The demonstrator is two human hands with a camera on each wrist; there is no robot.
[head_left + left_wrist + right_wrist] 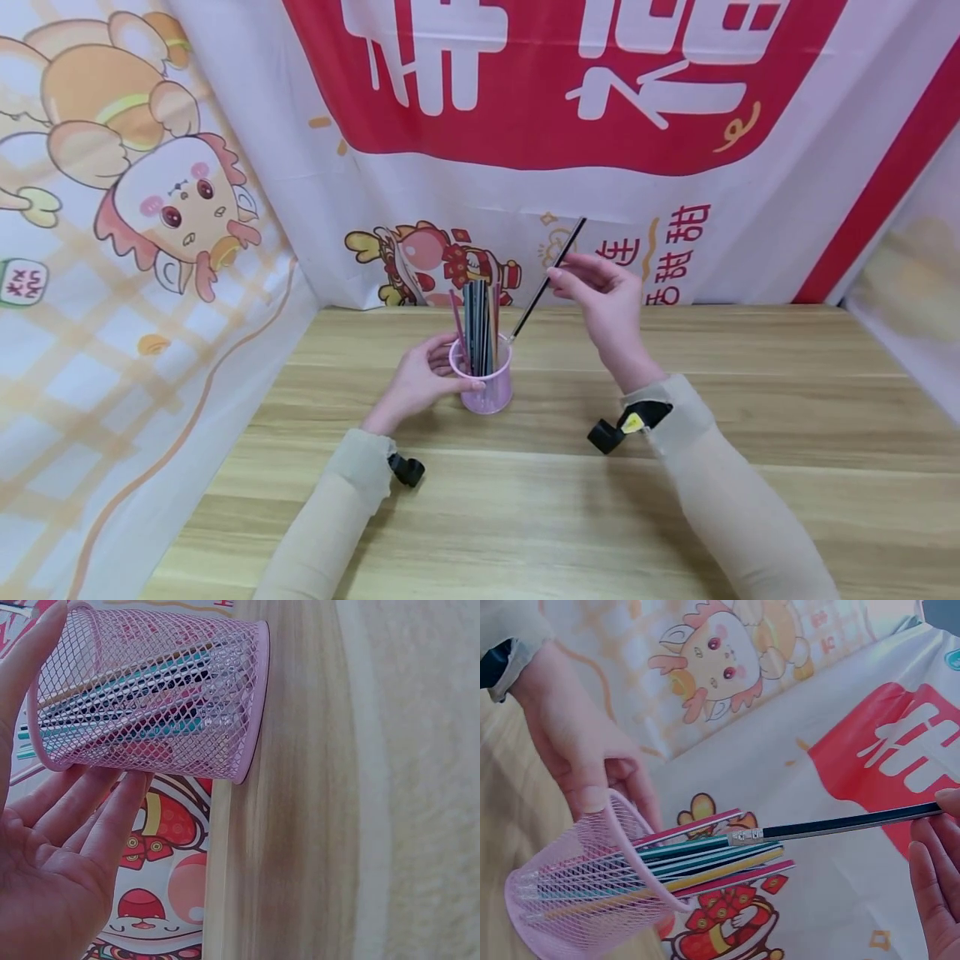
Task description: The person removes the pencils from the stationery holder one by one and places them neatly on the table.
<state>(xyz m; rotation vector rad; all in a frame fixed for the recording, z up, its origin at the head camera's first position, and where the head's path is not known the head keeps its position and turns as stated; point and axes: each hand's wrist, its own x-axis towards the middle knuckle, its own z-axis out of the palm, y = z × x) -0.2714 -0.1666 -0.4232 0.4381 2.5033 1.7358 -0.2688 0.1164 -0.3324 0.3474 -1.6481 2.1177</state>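
A pink mesh pen cup (487,392) stands upright on the wooden table, holding several pencils (480,321) in dark, teal, pink and yellow tones. My left hand (420,375) grips the cup from its left side, thumb over the near rim and fingers round the far side. In the right wrist view that thumb lies right at the rim. My right hand (603,304) pinches a black pencil (840,823) by its upper end, between thumb and fingertips. The pencil slants down toward the cup, its silvery lower end close by the rim on the right.
Wooden table (525,517) extends around the cup and under both forearms. Behind it hangs a white cloth (420,187) with a red panel and printed figures. Another printed cloth (97,333) forms the left side. Small black cameras sit at both wrists.
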